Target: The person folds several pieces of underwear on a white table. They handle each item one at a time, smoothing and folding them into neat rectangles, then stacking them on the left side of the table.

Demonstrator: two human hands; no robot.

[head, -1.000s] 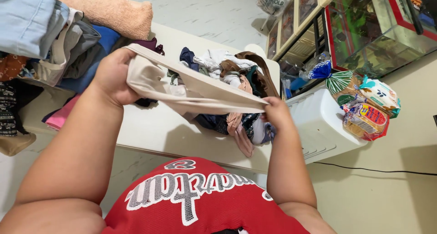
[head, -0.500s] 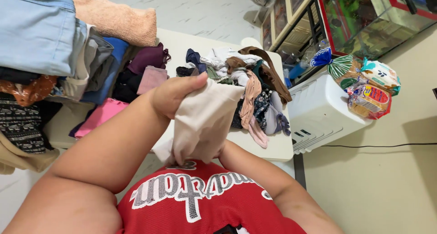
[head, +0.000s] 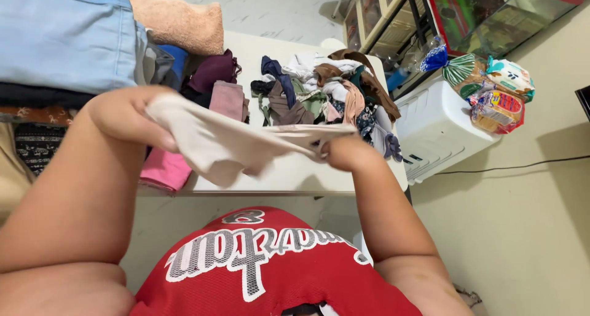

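Head view: the left hand (head: pixel 126 116) and right hand (head: pixel 344 151) each pinch an end of a beige cloth (head: pixel 224 145), stretching it flat above the white table's (head: pixel 295 174) near edge, beside a heap of clothes (head: pixel 322 94).

Both arms reach forward from the torso at the bottom of the head view, elbows bent, forearms angling inward and up. Left hand (head: pixel 126 116) raised higher than the right, wrist flexed, knuckles up, fingers curled down and closed in a pinch grip on what it holds (thumb side not clearly visible). Left forearm is large in frame, running from lower left up to the hand. Right hand (head: pixel 347 151) sits lower and further right, fist-like, fingers folded in and gripping, back of hand toward the camera. Right forearm rises from lower right, nearly straight to the wrist. Hands well apart, roughly level across the chest, both blurred slightly.
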